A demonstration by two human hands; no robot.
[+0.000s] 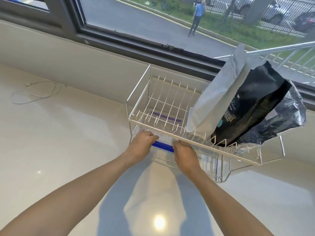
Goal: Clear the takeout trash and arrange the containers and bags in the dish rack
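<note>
A glossy pale counter (68, 150) carries a white wire dish rack (170, 106), two tiers of thin rods and upright prongs. In its upper tier, at the right end, lean two soft pouches: a matte grey bag (219, 94) and a black foil bag (255, 106) with a crinkled silvery mouth (both tilted rightward). Under the front rail sits a clear plastic zip bag (163, 147) with a blue seal strip; the left hand (141, 142) and right hand (184, 155) each pinch that strip, fingers curled around it.
</note>
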